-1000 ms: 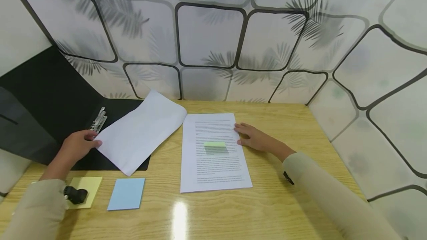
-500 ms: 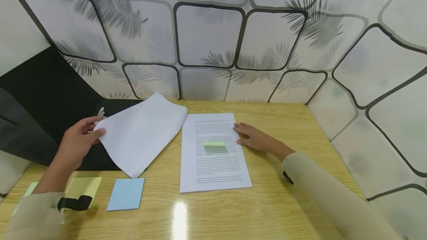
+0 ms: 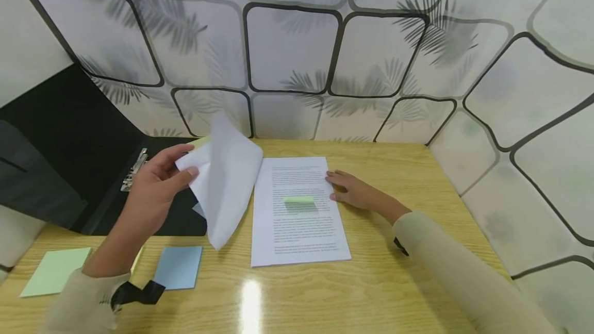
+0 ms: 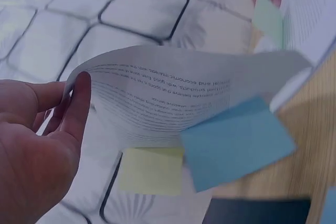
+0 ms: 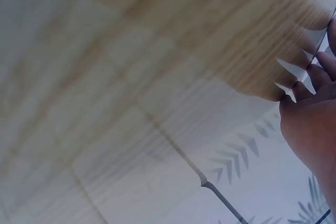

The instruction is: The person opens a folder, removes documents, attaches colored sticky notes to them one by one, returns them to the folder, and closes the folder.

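Observation:
My left hand (image 3: 153, 189) pinches the left edge of a white paper sheet (image 3: 232, 179) between thumb and fingers, lifted and curled over the black folder (image 3: 102, 107). In the left wrist view the printed side of this sheet (image 4: 152, 77) shows, with a blue sticky note (image 4: 239, 142) and a yellow sticky note (image 4: 152, 170) at its edge. My right hand (image 3: 357, 192) rests its fingertips on the right edge of the printed pages (image 3: 297, 244), which lie flat on the table. A green sticky note (image 3: 299, 200) sticks up from them.
A metal clip (image 3: 134, 169) sits inside the open folder. Along the front lie a green note pad (image 3: 55, 272) and a blue note pad (image 3: 178, 268); a yellow one is mostly hidden behind my left wrist. A patterned wall (image 3: 292, 50) borders the wooden table (image 3: 297, 303).
My left hand has moved right and up, lifting the sheet's left edge and curling it over rightward. The folder's metal clip and the green pad have come into fuller view. My right hand stays put.

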{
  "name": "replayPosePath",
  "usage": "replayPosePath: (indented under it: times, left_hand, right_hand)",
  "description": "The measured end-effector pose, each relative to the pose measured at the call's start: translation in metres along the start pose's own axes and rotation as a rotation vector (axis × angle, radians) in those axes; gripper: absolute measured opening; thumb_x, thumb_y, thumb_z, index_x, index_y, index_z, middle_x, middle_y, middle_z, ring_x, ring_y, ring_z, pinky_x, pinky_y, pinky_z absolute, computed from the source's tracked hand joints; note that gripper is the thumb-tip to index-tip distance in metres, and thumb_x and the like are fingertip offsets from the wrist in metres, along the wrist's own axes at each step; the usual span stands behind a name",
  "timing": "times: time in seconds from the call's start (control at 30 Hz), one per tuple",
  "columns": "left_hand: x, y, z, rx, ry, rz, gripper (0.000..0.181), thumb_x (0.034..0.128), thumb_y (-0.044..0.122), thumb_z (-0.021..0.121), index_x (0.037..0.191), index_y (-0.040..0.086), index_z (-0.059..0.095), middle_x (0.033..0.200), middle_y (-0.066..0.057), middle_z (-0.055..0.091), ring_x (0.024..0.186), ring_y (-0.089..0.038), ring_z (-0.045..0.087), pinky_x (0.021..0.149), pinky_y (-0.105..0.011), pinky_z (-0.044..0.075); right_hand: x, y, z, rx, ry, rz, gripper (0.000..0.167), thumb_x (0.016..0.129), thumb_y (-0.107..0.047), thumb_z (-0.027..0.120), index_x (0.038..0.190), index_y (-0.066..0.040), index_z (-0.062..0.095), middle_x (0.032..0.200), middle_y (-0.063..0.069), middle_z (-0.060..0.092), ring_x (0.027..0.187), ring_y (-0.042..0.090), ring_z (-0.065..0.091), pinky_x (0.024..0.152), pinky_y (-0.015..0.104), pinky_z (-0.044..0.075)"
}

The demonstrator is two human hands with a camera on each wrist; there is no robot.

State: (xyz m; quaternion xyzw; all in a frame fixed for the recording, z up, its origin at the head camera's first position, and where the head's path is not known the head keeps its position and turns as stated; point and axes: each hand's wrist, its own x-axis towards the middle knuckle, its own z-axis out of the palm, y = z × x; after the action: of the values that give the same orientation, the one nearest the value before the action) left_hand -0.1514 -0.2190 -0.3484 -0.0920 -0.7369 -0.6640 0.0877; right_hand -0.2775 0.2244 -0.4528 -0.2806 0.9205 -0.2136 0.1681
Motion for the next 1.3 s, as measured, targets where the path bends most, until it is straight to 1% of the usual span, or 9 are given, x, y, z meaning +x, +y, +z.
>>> replayPosePath:
  times: [0.1,0.17,0.43,0.6,0.73,0.87,0.97,1.2,1.3]
  left_hand:
    - [0.002,0.002,0.023,-0.088,-0.071,0.011,0.041,0.0979,0.007,0.066,0.138,0.005,0.056,0.121,-0.003,0.058,0.096,-0.011,0.06,0.081,-0.018,0.057]
    - [0.005,0.0,0.038,-0.097,-0.122,-0.01,0.041,0.0987,0.007,0.065,0.138,0.005,0.055,0.122,-0.005,0.057,0.098,-0.012,0.061,0.082,-0.02,0.058]
    - [0.014,-0.025,0.095,-0.113,-0.277,-0.179,0.045,0.099,0.007,0.064,0.143,0.011,0.053,0.139,-0.011,0.051,0.102,-0.016,0.064,0.083,-0.025,0.057]
    - [0.013,-0.038,0.127,-0.061,-0.326,-0.249,0.042,0.0979,0.008,0.065,0.139,0.018,0.059,0.142,-0.008,0.053,0.095,-0.018,0.061,0.082,-0.033,0.055]
    - [0.011,-0.048,0.151,-0.012,-0.369,-0.273,0.039,0.0968,0.008,0.067,0.134,0.019,0.063,0.141,-0.006,0.056,0.091,-0.018,0.06,0.081,-0.037,0.053]
    - [0.008,-0.058,0.173,0.048,-0.434,-0.272,0.039,0.0961,0.007,0.067,0.133,0.018,0.064,0.14,-0.008,0.056,0.088,-0.016,0.06,0.076,-0.031,0.053]
    - [0.007,-0.065,0.186,0.124,-0.485,-0.232,0.037,0.0963,0.008,0.066,0.132,0.019,0.065,0.138,-0.008,0.057,0.088,-0.016,0.058,0.074,-0.029,0.051]
    - [0.003,-0.073,0.201,0.296,-0.574,-0.17,0.035,0.0988,0.012,0.064,0.133,0.02,0.064,0.137,-0.004,0.06,0.089,-0.016,0.055,0.074,-0.03,0.047]
    - [0.002,-0.074,0.206,0.328,-0.593,-0.148,0.036,0.0982,0.011,0.065,0.133,0.019,0.064,0.135,-0.002,0.062,0.088,-0.014,0.054,0.075,-0.03,0.046]
  right_hand:
    - [0.0,0.0,-0.001,-0.004,0.0,0.004,0.069,0.103,-0.035,0.058,0.159,-0.007,0.028,0.168,0.01,0.018,0.156,0.038,0.009,0.124,0.059,0.013]
    - [0.0,0.0,-0.002,-0.008,0.003,0.005,0.069,0.103,-0.035,0.058,0.159,-0.006,0.028,0.168,0.01,0.019,0.156,0.038,0.009,0.124,0.059,0.013]
    - [-0.001,-0.001,-0.001,0.02,0.006,-0.017,0.066,0.104,-0.031,0.058,0.158,-0.005,0.031,0.168,0.012,0.02,0.155,0.039,0.01,0.124,0.058,0.013]
    - [0.0,-0.002,-0.002,0.039,0.014,-0.023,0.066,0.103,-0.03,0.059,0.157,-0.004,0.032,0.167,0.013,0.022,0.155,0.04,0.011,0.124,0.059,0.013]
    - [0.003,-0.001,-0.002,0.072,0.042,-0.067,0.066,0.101,-0.028,0.063,0.157,-0.008,0.034,0.164,0.016,0.03,0.153,0.04,0.019,0.123,0.059,0.018]
    - [0.005,0.002,-0.001,0.085,0.071,-0.096,0.064,0.1,-0.023,0.064,0.156,-0.009,0.038,0.162,0.018,0.033,0.152,0.043,0.021,0.122,0.059,0.018]
    - [0.007,0.006,0.0,0.102,0.081,-0.092,0.059,0.101,-0.019,0.062,0.155,-0.008,0.039,0.162,0.018,0.033,0.153,0.044,0.018,0.123,0.059,0.016]
    - [0.003,0.002,-0.004,0.2,0.07,0.083,0.052,0.108,-0.02,0.046,0.158,-0.015,0.035,0.165,0.015,0.025,0.154,0.036,0.017,0.124,0.055,0.017]
    - [0.002,0.002,-0.006,0.264,0.077,0.105,0.054,0.109,-0.021,0.041,0.16,-0.008,0.026,0.164,0.016,0.027,0.154,0.037,0.018,0.124,0.055,0.016]
